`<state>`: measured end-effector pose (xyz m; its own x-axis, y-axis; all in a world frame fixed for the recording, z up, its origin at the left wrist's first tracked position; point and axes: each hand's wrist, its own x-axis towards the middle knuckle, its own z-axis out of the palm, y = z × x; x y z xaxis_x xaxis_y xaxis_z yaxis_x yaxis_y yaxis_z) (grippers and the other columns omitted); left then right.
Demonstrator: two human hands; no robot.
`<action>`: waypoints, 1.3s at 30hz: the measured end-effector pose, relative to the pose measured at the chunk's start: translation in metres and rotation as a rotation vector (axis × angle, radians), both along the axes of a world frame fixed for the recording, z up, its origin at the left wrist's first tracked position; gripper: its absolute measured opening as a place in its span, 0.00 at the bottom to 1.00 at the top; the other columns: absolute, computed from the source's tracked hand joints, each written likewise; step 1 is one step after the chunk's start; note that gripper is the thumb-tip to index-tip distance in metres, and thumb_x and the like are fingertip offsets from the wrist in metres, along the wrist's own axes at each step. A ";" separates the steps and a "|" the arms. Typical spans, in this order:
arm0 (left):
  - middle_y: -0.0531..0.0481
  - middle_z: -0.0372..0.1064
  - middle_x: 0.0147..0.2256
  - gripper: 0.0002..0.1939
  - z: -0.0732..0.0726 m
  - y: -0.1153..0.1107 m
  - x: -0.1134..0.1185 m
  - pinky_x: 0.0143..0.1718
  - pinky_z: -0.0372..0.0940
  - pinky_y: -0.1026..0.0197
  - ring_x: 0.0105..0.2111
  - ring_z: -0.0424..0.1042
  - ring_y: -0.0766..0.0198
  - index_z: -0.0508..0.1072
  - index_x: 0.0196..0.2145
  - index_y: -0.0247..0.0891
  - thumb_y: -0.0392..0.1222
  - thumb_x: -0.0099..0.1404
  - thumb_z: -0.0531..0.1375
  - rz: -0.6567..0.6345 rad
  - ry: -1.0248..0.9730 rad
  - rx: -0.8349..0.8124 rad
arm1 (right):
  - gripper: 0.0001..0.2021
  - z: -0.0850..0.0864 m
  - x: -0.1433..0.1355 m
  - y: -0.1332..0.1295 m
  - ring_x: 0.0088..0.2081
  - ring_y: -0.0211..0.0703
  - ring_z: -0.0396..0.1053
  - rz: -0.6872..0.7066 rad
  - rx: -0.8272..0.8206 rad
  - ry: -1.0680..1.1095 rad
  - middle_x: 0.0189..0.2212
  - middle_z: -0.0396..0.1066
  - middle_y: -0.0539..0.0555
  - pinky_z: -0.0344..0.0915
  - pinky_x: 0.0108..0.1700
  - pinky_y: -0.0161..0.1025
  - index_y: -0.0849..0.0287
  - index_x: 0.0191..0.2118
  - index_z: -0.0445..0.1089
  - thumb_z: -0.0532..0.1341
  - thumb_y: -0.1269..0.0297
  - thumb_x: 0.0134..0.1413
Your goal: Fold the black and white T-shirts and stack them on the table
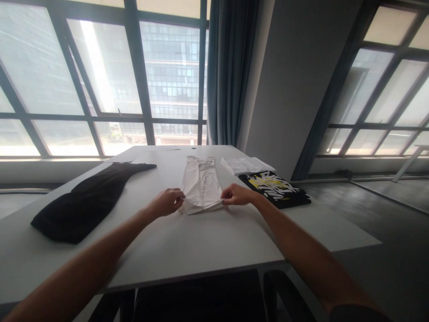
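Note:
A white garment, which looks like a pair of shorts, lies folded narrow on the white table, its waistband at the far end. My left hand pinches the near left corner of the cloth. At the near right corner, my right hand has its fingers closed on the same edge. Between the two hands the near edge is lifted slightly and creased. To the right rest a folded white cloth and a folded black garment with a yellow and white print.
On the left of the table a black garment is spread lengthwise. A chair with black armrests stands at the near edge. Windows, a blue curtain and a grey pillar are beyond the table.

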<state>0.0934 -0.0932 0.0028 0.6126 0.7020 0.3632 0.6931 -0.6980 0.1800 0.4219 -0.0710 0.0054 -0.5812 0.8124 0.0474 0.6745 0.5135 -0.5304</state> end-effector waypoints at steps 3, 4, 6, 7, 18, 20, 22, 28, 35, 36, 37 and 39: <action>0.47 0.74 0.34 0.13 0.001 -0.006 0.005 0.32 0.62 0.62 0.29 0.70 0.64 0.78 0.37 0.37 0.44 0.66 0.55 0.080 -0.033 0.010 | 0.18 0.000 0.004 0.003 0.27 0.37 0.66 0.013 -0.106 -0.028 0.24 0.73 0.51 0.59 0.30 0.33 0.63 0.32 0.79 0.69 0.52 0.42; 0.47 0.74 0.34 0.14 0.000 -0.007 0.006 0.31 0.62 0.61 0.29 0.70 0.63 0.78 0.38 0.38 0.48 0.66 0.56 0.093 -0.015 -0.011 | 0.19 0.000 0.004 0.004 0.27 0.37 0.66 0.026 -0.122 -0.054 0.24 0.73 0.51 0.59 0.30 0.33 0.63 0.31 0.79 0.69 0.49 0.41; 0.46 0.74 0.37 0.20 -0.002 -0.009 0.009 0.32 0.63 0.59 0.31 0.72 0.60 0.77 0.42 0.38 0.56 0.63 0.59 0.114 0.045 -0.069 | 0.21 -0.002 0.000 0.004 0.26 0.37 0.65 0.021 -0.083 -0.096 0.23 0.73 0.51 0.58 0.29 0.33 0.62 0.29 0.78 0.69 0.46 0.43; 0.46 0.74 0.38 0.23 -0.004 -0.009 0.010 0.33 0.64 0.58 0.33 0.72 0.58 0.76 0.44 0.38 0.59 0.61 0.61 0.124 0.074 -0.096 | 0.21 -0.003 -0.003 0.003 0.26 0.36 0.64 0.002 -0.025 -0.100 0.23 0.72 0.51 0.57 0.28 0.33 0.62 0.29 0.78 0.68 0.45 0.44; 0.46 0.73 0.33 0.10 -0.024 0.001 0.024 0.35 0.63 0.60 0.33 0.72 0.60 0.72 0.32 0.37 0.39 0.67 0.53 0.158 -0.067 0.000 | 0.13 -0.023 -0.080 -0.020 0.28 0.36 0.67 -0.032 0.366 0.033 0.32 0.75 0.51 0.58 0.33 0.34 0.58 0.42 0.77 0.68 0.58 0.51; 0.46 0.73 0.35 0.10 -0.025 0.000 0.026 0.34 0.63 0.60 0.32 0.72 0.60 0.72 0.36 0.38 0.46 0.67 0.56 0.155 -0.076 0.003 | 0.07 -0.024 -0.086 -0.019 0.27 0.36 0.66 -0.097 0.395 0.089 0.27 0.74 0.51 0.57 0.32 0.34 0.60 0.36 0.77 0.65 0.63 0.55; 0.46 0.73 0.40 0.17 -0.026 -0.005 0.030 0.34 0.64 0.59 0.33 0.73 0.58 0.71 0.42 0.39 0.55 0.64 0.60 0.145 -0.052 -0.007 | 0.07 -0.024 -0.090 -0.018 0.25 0.36 0.64 -0.135 0.401 0.170 0.23 0.72 0.50 0.56 0.31 0.34 0.62 0.32 0.77 0.62 0.65 0.56; 0.42 0.71 0.44 0.18 -0.023 -0.018 0.046 0.38 0.66 0.57 0.42 0.74 0.52 0.68 0.46 0.39 0.55 0.66 0.57 0.208 0.074 0.038 | 0.12 -0.019 -0.091 -0.016 0.26 0.36 0.65 -0.160 0.384 0.423 0.24 0.72 0.51 0.59 0.32 0.33 0.63 0.33 0.76 0.61 0.60 0.59; 0.45 0.70 0.44 0.12 -0.007 -0.017 0.043 0.37 0.65 0.57 0.42 0.74 0.55 0.68 0.44 0.41 0.35 0.62 0.56 0.340 0.131 0.060 | 0.16 -0.020 -0.092 -0.018 0.26 0.37 0.68 -0.143 0.292 0.476 0.25 0.73 0.52 0.62 0.31 0.33 0.62 0.38 0.74 0.60 0.53 0.60; 0.45 0.70 0.44 0.13 -0.005 -0.017 0.041 0.37 0.65 0.57 0.42 0.74 0.55 0.68 0.44 0.41 0.34 0.61 0.56 0.351 0.143 0.060 | 0.16 -0.020 -0.092 -0.018 0.26 0.37 0.68 -0.137 0.287 0.482 0.25 0.73 0.52 0.63 0.31 0.33 0.62 0.38 0.74 0.61 0.52 0.60; 0.44 0.70 0.44 0.14 -0.004 -0.017 0.040 0.37 0.65 0.58 0.42 0.74 0.55 0.69 0.44 0.41 0.33 0.59 0.56 0.359 0.157 0.053 | 0.16 -0.020 -0.091 -0.017 0.26 0.37 0.67 -0.132 0.290 0.489 0.25 0.73 0.52 0.62 0.31 0.33 0.62 0.38 0.74 0.61 0.52 0.60; 0.44 0.71 0.44 0.16 -0.002 -0.017 0.036 0.36 0.65 0.58 0.41 0.74 0.55 0.70 0.44 0.40 0.32 0.57 0.56 0.374 0.182 0.025 | 0.15 -0.020 -0.090 -0.016 0.25 0.36 0.66 -0.128 0.310 0.498 0.24 0.73 0.52 0.62 0.30 0.33 0.62 0.38 0.74 0.61 0.53 0.59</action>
<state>0.1295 -0.1102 0.0005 0.3727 0.8807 0.2925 0.9187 -0.3946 0.0174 0.3322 -0.0873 -0.0150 -0.3265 0.7792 0.5350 0.4506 0.6259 -0.6366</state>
